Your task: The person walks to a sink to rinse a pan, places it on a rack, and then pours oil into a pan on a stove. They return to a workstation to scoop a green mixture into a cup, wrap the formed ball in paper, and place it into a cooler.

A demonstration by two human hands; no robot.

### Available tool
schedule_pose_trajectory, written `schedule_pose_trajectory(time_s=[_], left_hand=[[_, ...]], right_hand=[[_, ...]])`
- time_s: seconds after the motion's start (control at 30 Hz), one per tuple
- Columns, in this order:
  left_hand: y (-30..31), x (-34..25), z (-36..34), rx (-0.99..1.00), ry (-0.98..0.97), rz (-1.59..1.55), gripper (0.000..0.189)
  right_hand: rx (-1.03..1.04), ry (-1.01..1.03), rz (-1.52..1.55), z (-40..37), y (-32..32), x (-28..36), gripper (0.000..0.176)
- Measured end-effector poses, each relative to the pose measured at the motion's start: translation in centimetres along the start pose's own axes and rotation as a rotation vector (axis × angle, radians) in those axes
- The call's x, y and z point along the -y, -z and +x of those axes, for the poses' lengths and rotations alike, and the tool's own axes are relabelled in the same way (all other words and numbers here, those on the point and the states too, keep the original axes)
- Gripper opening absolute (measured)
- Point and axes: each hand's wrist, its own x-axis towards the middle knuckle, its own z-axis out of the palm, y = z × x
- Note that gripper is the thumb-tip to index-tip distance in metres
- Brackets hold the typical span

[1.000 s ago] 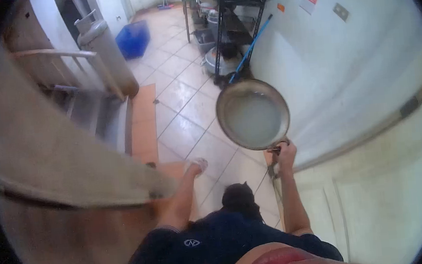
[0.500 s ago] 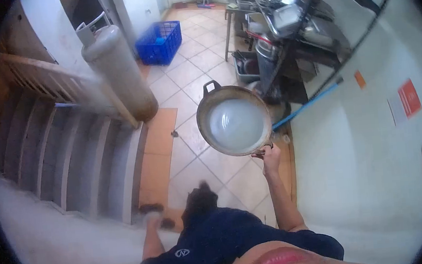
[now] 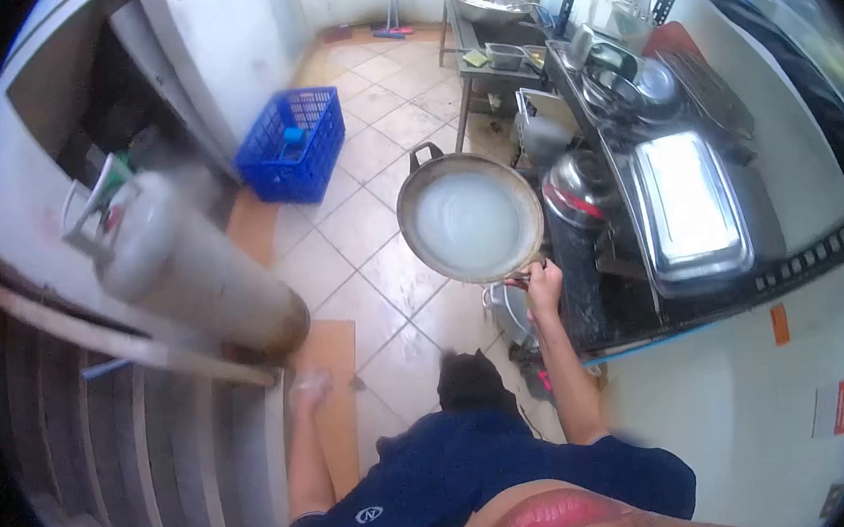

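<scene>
A wide, worn wok (image 3: 411,232) with two loop handles hangs out in front of my body. Cloudy whitish liquid (image 3: 469,221) fills much of it. My right hand (image 3: 545,289) is wrapped round the near handle, while the far handle (image 3: 424,155) sticks up free. Low on the left, my left hand (image 3: 310,386) is smeared by motion, close to the stair railing's lower end and away from the wok.
On the right, a black metal shelf (image 3: 603,323) holds a shiny steel tray (image 3: 693,202) and pots. A grey gas cylinder (image 3: 204,268) stands left beside the stairs (image 3: 175,476). Ahead are a blue crate (image 3: 293,146) and a table bearing a large bowl (image 3: 492,4).
I have moved forward: the shelf, crate and cylinder appear closer. The wok stays in my right hand, slightly higher in view. My left hand has swung forward.
</scene>
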Motion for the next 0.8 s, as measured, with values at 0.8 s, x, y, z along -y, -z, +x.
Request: schedule_pose_trajectory(time_s=[0.8], left_hand=[[12.5,-23.4,53.2,-0.097,-0.033,0.326,0.030]], right_hand=[[-0.281,0.041,0.165,71.6,-34.1,2.0,0.021]])
